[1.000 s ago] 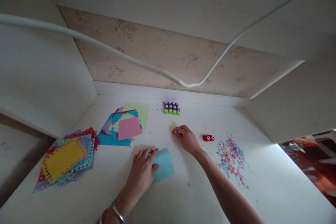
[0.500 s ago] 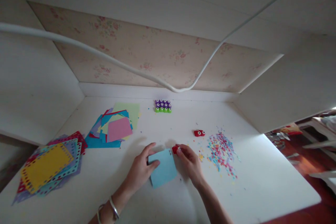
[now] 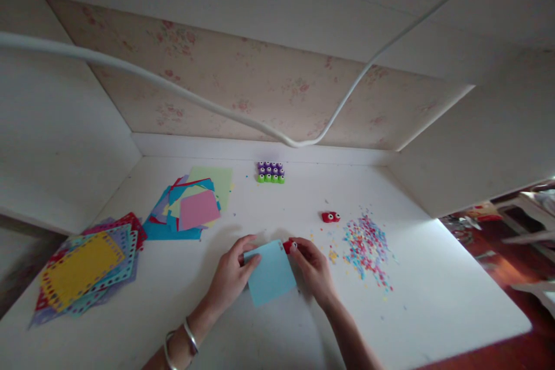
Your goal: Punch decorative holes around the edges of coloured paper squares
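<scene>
A light blue square of paper (image 3: 272, 277) is pinched along its left edge by my left hand (image 3: 232, 269), thumb on top. Small punched marks show near its upper right corner. My right hand (image 3: 313, 266) grips a small red craft hole punch (image 3: 289, 245) at that right edge, thumb pressed on its top. Whether the paper sits inside the punch slot is hard to make out. Two more red punches (image 3: 330, 217) stand behind my right hand. Further back, purple and green punches (image 3: 271, 173) are lined up in rows.
Tiny multicoloured paper bits (image 3: 367, 247) lie in a heap at the right. Plain coloured sheets (image 3: 199, 211) are piled at the back left. Hole-edged cards, a yellow one (image 3: 82, 270) uppermost, lie at the far left. A white cable (image 3: 195, 99) hangs across above the desk.
The blue paper has turned and shifted slightly, and the red punch now sits closer against its right edge. Both hands keep their hold. The view has shifted a little.
</scene>
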Action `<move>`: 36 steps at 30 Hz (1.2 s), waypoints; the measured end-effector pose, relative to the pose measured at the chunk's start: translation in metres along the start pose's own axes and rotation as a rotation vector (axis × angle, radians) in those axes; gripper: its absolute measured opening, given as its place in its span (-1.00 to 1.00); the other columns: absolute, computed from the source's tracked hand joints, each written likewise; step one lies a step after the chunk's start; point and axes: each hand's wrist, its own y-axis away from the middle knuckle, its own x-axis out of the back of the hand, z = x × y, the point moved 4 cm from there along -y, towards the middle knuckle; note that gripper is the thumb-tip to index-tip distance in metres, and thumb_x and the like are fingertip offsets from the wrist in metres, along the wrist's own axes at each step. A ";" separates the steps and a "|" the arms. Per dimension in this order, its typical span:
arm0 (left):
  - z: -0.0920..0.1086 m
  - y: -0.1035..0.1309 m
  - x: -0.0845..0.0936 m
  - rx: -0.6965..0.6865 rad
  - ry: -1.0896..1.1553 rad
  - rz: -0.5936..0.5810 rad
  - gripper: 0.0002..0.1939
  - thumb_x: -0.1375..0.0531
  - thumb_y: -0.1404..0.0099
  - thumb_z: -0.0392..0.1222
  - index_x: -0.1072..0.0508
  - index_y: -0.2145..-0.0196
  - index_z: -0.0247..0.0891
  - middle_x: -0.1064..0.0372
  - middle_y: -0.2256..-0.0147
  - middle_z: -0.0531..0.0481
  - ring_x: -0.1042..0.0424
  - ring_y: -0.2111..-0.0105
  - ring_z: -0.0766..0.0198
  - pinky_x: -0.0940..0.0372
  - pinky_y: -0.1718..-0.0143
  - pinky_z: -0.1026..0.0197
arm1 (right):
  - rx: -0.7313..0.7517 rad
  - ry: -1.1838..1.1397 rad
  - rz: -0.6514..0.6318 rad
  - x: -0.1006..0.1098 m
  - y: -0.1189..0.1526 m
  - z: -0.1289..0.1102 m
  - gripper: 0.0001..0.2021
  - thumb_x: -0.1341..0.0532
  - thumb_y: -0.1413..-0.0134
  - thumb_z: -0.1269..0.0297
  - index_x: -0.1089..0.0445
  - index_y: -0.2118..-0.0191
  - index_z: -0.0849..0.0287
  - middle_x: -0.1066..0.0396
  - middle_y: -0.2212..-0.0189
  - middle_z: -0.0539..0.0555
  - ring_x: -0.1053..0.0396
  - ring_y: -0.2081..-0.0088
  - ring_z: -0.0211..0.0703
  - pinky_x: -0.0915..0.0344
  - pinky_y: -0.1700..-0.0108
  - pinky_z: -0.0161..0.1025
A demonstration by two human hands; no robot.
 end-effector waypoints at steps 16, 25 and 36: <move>0.001 0.000 0.000 0.048 0.010 -0.010 -0.51 -0.21 -0.26 -0.01 -0.32 -0.09 -0.26 -0.50 0.12 -0.15 -0.57 0.26 0.12 -0.44 0.25 0.15 | 0.014 0.050 0.007 -0.001 -0.001 0.001 -0.64 -0.30 -0.11 -0.03 -0.51 0.09 0.11 -0.60 0.20 0.17 -0.54 0.18 0.04 -0.46 0.10 -0.04; 0.001 0.002 0.001 0.044 -0.007 -0.008 -0.50 -0.21 -0.26 -0.01 -0.32 -0.09 -0.27 -0.50 0.13 -0.16 -0.57 0.26 0.12 -0.43 0.25 0.16 | 0.017 0.089 -0.001 -0.002 0.000 0.003 -0.65 -0.29 -0.13 -0.01 -0.49 0.07 0.11 -0.59 0.18 0.16 -0.54 0.17 0.02 -0.46 0.08 -0.04; 0.002 0.000 0.003 0.046 -0.031 0.002 -0.54 -0.23 -0.24 -0.01 -0.39 -0.05 -0.26 -0.52 0.11 -0.17 -0.56 0.22 0.10 -0.43 0.20 0.14 | 0.042 0.117 -0.011 -0.004 0.001 0.000 -0.67 -0.31 -0.11 0.02 -0.50 0.08 0.08 -0.58 0.15 0.14 -0.54 0.13 0.03 -0.48 0.07 -0.05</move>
